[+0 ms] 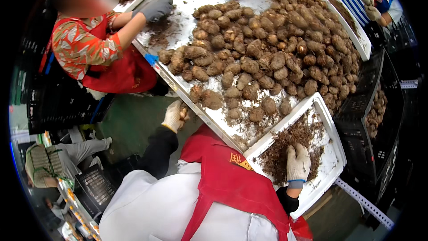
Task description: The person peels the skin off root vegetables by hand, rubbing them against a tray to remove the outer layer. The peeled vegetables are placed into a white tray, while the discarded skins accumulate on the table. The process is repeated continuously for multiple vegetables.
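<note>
My left hand (174,117), in a cream knit glove, is beside the table's metal edge (200,109) with its fingers curled. Something brown shows at the fingertips, but I cannot tell whether it is a held tuber or soiled glove. My right hand (298,164), gloved alike with a blue-banded cuff, is low in a white foam tray (332,140). Its fingers touch a heap of brown root fibres (277,155); whether they grip any is hidden. Past the tray spreads a large pile of hairy brown taro tubers (267,57), some nearest me lying loose on the metal tabletop (187,16).
A co-worker in a red apron (117,73) works at the left edge, a grey-gloved hand (158,8) over fibres. Another person's gloved hands (367,3) are at upper right, near a second foam tray (362,45). Black plastic crates (354,130) stand to the right, one holding tubers.
</note>
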{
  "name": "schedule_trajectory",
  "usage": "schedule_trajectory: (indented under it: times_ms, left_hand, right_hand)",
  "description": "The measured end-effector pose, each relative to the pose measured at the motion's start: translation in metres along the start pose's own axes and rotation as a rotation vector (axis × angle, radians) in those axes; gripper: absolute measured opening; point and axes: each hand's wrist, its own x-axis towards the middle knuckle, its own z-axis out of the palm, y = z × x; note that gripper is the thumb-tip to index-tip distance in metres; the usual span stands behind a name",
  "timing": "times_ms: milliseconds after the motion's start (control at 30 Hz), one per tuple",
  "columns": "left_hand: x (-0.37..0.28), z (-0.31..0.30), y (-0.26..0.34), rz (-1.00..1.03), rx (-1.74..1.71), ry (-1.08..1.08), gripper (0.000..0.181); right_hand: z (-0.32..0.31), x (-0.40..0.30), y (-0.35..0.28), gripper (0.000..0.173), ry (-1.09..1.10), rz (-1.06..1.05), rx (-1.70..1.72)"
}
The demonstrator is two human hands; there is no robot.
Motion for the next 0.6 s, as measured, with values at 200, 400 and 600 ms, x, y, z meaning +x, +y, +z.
schedule_trajectory:
  times_ms: [200,400,600]
  left_hand:
    - [-0.012,-0.008,0.010,-0.244,-0.214,0.149,0.032]
    - [0.016,0.008,0.005,-0.238,-0.259,0.053,0.034]
    - [-0.007,-0.001,0.006,-0.012,0.121,-0.056,0.029]
  right_hand:
    - [0.002,0.001,0.006,0.032,-0.022,0.048,-0.011]
    - [0.004,0.006,0.005,0.033,0.057,-0.039,0.003]
    - [0.005,-0.001,0.008,0.032,0.070,-0.009,-0.019]
